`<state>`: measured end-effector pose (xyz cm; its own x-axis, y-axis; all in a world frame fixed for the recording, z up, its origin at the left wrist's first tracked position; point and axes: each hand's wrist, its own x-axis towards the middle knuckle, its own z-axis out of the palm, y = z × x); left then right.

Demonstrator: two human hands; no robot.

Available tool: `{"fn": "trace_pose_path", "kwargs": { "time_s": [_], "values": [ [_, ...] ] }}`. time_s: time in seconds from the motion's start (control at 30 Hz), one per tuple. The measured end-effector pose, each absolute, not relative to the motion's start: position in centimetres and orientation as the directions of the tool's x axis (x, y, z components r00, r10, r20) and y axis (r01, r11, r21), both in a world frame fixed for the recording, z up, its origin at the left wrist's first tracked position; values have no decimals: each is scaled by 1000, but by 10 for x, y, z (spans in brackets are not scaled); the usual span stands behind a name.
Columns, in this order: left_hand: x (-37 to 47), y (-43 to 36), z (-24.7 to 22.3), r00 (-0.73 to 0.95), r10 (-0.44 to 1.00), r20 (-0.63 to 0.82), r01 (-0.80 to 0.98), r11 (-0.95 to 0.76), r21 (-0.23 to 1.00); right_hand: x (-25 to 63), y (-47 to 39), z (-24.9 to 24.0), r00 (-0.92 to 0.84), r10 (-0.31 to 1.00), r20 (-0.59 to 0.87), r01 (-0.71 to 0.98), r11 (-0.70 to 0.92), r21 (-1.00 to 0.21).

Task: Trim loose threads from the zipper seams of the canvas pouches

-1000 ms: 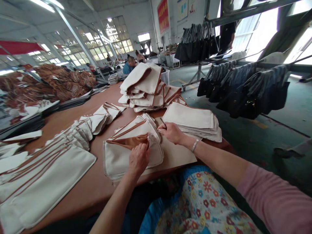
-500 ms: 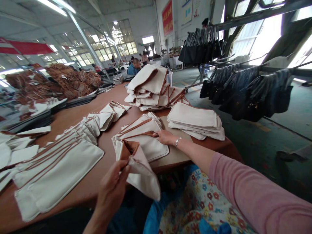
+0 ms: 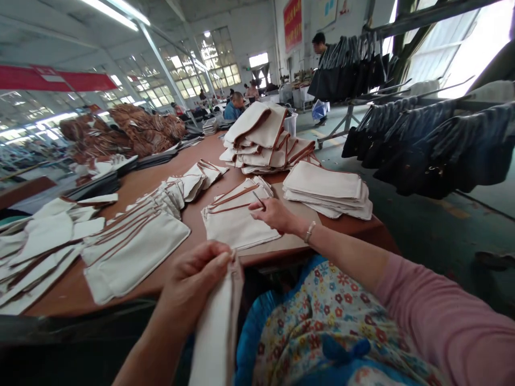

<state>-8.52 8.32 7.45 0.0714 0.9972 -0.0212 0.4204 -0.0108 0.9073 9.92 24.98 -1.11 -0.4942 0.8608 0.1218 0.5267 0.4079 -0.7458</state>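
My left hand (image 3: 205,268) pinches the top corner of a cream fabric pouch (image 3: 215,332), which hangs down over my lap, seen nearly edge-on. My right hand (image 3: 276,214) is closed around a slim metal tool (image 3: 259,200); only its thin pointed end shows, so its kind is unclear. That hand hovers over a small stack of cream pouches (image 3: 237,225) with brown edging at the table's front. Right of it lies a neat pile of cream pouches (image 3: 324,185).
A taller heap of cream pouches (image 3: 257,136) stands behind on the brown table (image 3: 197,222). A fanned row of pouches (image 3: 140,246) and loose cream pieces (image 3: 48,236) spread left. Black bags (image 3: 434,145) hang on a rack at right. Several people are in the background.
My left hand has drawn the pouch down toward my lap and turned it edge-on. My right hand has risen slightly off the stack, and the metal tool now shows. The view has turned left.
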Motion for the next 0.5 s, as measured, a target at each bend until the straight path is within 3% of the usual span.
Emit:
{"fn": "trace_pose_path", "kwargs": {
  "time_s": [0.03,0.1,0.17,0.27,0.5],
  "values": [
    [-74,88,73,129,991,-34,414,-23,910,107,232,-5,-537,835,120,442,400,-803],
    [-54,99,68,254,967,-24,438,-93,894,126,198,0,-665,738,114,118,254,-960],
    [-38,109,59,352,936,9,488,-192,851,148,173,-2,-721,685,106,-77,73,-994],
    [-24,119,42,447,894,31,543,-299,785,179,157,-16,-682,724,103,-112,36,-993],
    [-12,123,19,549,836,-12,600,-384,702,206,144,-41,-543,793,277,-27,314,-949]
  ]
}}
